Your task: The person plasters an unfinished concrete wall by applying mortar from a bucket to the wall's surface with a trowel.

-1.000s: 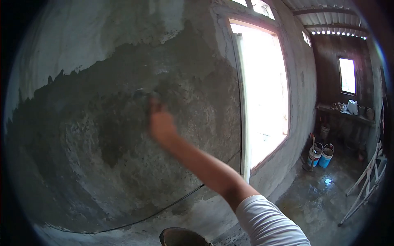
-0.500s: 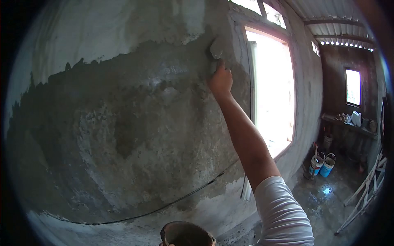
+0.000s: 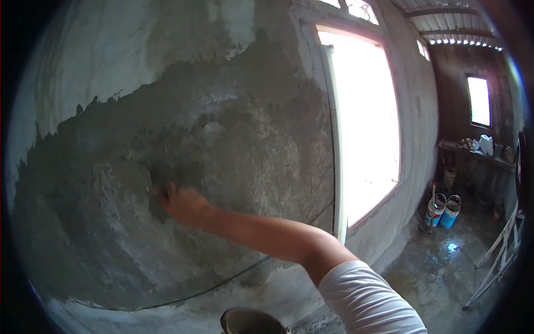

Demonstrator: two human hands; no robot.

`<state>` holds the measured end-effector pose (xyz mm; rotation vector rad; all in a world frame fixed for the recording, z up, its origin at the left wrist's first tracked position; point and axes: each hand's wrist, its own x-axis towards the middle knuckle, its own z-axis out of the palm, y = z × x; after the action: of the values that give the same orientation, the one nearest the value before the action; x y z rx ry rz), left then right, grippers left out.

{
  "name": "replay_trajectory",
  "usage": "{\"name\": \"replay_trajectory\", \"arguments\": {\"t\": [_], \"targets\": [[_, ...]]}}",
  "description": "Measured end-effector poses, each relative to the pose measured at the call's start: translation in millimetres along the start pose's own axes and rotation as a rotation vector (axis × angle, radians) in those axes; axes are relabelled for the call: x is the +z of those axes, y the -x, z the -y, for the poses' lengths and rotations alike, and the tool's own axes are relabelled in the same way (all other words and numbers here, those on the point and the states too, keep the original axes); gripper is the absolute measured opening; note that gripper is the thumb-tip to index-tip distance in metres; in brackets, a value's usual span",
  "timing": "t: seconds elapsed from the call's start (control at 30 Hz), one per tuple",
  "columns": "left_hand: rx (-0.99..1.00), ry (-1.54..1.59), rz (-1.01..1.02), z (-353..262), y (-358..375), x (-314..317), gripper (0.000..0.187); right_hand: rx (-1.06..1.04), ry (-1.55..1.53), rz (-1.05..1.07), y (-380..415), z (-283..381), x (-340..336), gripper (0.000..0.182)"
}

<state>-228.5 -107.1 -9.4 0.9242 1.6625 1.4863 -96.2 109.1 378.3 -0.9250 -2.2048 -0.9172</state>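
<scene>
My right hand (image 3: 186,206) is stretched out to the wall's middle left, its fingers wrapped round the handle of a trowel (image 3: 146,177). The trowel's blade is blurred and hard to tell from the grey wall behind it. Dark, wet-looking plaster (image 3: 183,83) covers a wide band of the wall (image 3: 111,61), with paler wall above. At the bottom edge stands a bucket (image 3: 250,322), cut off by the frame. My left hand is not in view.
A bright window opening (image 3: 364,122) lies right of the plaster. A dark cable (image 3: 222,283) hangs across the lower wall. Farther right are two buckets (image 3: 449,214) on the wet floor, a shelf (image 3: 473,150) with bags, and a white metal frame (image 3: 495,261).
My right hand has moved down and left with the trowel, from beside the window's upper corner to the wall's middle left. The view has shifted slightly.
</scene>
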Motion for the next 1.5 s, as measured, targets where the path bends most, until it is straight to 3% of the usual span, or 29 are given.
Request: {"name": "replay_trajectory", "arguments": {"t": [0.07,0.13,0.2,0.23,0.3,0.37,0.4,0.43,0.47,0.5,0.53,0.57,0.63,0.73,0.77,0.8,0.93,1.0,1.07,1.13,1.3,1.37,1.5], "targets": [[0.028,0.063,0.002,3,0,4,0.027,0.005,-0.082,-0.102,57,20,12,0.069],[0.077,0.067,0.01,0,8,11,0.022,-0.015,-0.312,-0.089,126,19,8,0.075],[0.058,0.048,-0.078,6,11,18,0.014,0.094,-0.561,0.003,207,17,-8,0.085],[0.037,0.061,-0.055,3,16,21,0.013,0.057,-0.676,-0.072,247,12,3,0.079],[-0.079,0.143,0.009,-20,37,25,0.014,0.336,-0.927,0.102,325,13,-18,0.068],[-0.057,0.121,-0.023,8,32,37,0.013,0.623,-1.348,0.065,431,32,5,0.056],[-0.03,0.089,-0.015,20,32,43,0.013,1.027,-1.593,0.373,457,42,-24,0.054],[-0.081,0.068,-0.001,-1,44,46,0.016,1.21,-1.737,0.366,479,53,-43,0.055],[-0.052,-0.004,0.057,21,39,46,0.017,1.317,-1.829,0.318,513,70,-40,0.053],[0.001,-0.116,0.067,12,51,53,0.016,1.369,-1.78,0.368,552,92,-31,0.037],[0.051,-0.23,0.075,3,63,59,0.015,1.349,-1.794,0.41,560,87,-34,0.037],[0.036,-0.229,0.043,23,61,64,0.015,1.335,-1.787,0.458,566,83,-38,0.037],[0.081,-0.258,0.186,77,49,64,0.016,1.325,-1.779,0.548,577,87,-50,0.037],[0.132,-0.453,0.191,26,87,76,0.02,1.391,-1.749,0.662,604,111,-81,0.036],[0.156,-0.551,0.212,12,94,77,0.018,1.531,-1.958,0.587,625,126,-68,0.037],[0.119,-0.489,0.274,7,96,76,0.017,1.437,-1.853,0.729,633,111,-73,0.048],[0.146,-0.396,0.383,-11,106,70,0.012,1.431,-1.69,0.76,631,117,-95,0.033],[0.118,-0.297,0.435,-26,115,74,0.017,1.45,-1.712,0.763,647,120,-94,0.035],[0.088,-0.251,0.504,-31,116,77,0.022,1.619,-1.948,0.703,668,128,-88,0.04],[0.092,-0.189,0.565,-38,115,80,0.027,1.636,-1.906,0.805,663,126,-96,0.044],[0.241,-0.294,0.62,-56,108,80,0.034,1.594,-1.495,0.911,646,144,-100,0.045],[0.255,-0.293,0.688,-48,93,74,0.032,1.195,-1.066,0.743,643,174,-96,0.039],[0.316,-0.31,0.791,-33,55,60,0.032,1.113,-0.715,0.913,580,191,-106,0.032]]}}
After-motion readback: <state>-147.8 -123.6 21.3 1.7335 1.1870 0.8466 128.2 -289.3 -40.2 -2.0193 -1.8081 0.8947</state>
